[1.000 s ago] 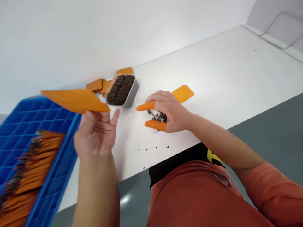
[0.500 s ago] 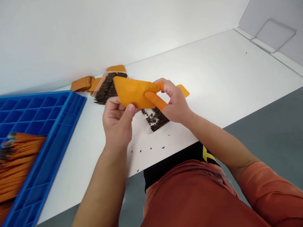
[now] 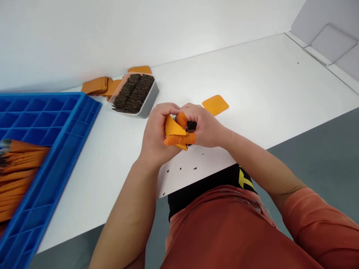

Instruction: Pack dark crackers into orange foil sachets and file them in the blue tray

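while both hands meet over the near middle part of the white table (image 3: pixel 252 89), the head view shows a bent orange sheet (image 3: pixel 174 127) held between them. the left hand (image 3: pixel 154 138) is curled, with its fingers closed around the left side of the sheet. the right hand (image 3: pixel 207 125) wears orange finger covers (image 3: pixel 182 139) on its thumb and pointing finger, and those two are bent in and pressed on the sheet. some dark strips (image 3: pixel 191 126) peek out by the right hand; i cannot tell if they are held or lie on the table.

the sheet is curved but not rolled up, so i think this one is only part way done. at the left, the blue tray (image 3: pixel 66 149) has many orange bundles (image 3: pixel 24 175) with dark ends, and these look like finished ones. there seems to be plenty left. a gray box (image 3: pixel 151 99) full of dark brown strips (image 3: pixel 133 93) is at the far left of the hands, near a stack of orange sheets (image 3: pixel 95 86) by the wall. one flat orange sheet (image 3: pixel 215 104) lies just to the far right of the hands. small dark bits (image 3: pixel 195 168) are on the near side of the table.
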Demonstrator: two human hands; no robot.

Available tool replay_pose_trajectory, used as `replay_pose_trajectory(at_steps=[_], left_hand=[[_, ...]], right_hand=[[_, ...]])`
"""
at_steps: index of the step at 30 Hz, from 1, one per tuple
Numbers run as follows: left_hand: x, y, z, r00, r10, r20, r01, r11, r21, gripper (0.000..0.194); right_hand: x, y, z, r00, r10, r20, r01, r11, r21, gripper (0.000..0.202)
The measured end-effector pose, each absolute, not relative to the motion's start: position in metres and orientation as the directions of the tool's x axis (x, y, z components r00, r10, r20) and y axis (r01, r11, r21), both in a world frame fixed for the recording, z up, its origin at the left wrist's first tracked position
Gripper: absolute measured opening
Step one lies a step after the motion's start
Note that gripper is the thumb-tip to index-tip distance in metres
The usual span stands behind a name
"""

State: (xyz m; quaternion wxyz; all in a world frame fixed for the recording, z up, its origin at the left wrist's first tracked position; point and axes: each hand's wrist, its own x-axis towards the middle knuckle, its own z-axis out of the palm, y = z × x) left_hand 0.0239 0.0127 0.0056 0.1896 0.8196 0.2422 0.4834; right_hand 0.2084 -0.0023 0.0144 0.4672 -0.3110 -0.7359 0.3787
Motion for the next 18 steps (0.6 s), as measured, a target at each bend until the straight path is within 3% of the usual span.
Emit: replay_pose_trajectory(at_steps=[6,10,15,18], left_hand=[[0.027,0.01,0.002,0.195,0.679,0.708,0.272,-0.731,0.626,0.069],[0.03,0.012,-0.004,0.139,0.71,0.69,0.279,-0.697,0.66,0.07],[0.029,0.016,-0.007,0.111,0.566,0.817,0.397,-0.779,0.486,0.077],[0.028,0.012,-0.003,0.135,0.56,0.818,0.396,-0.787,0.473,0.064]], right_hand=[[0.213,-0.007,0.024,-0.382,0.733,0.563,0.102,0.639,-0.763,0.049],[0.215,-0.008,0.027,-0.342,0.764,0.548,0.214,0.631,-0.746,0.033],[0.213,-0.011,0.03,-0.233,0.864,0.446,0.416,0.503,-0.758,0.019],[0.21,-0.013,0.031,-0.227,0.883,0.412,0.444,0.47,-0.763,0.024]])
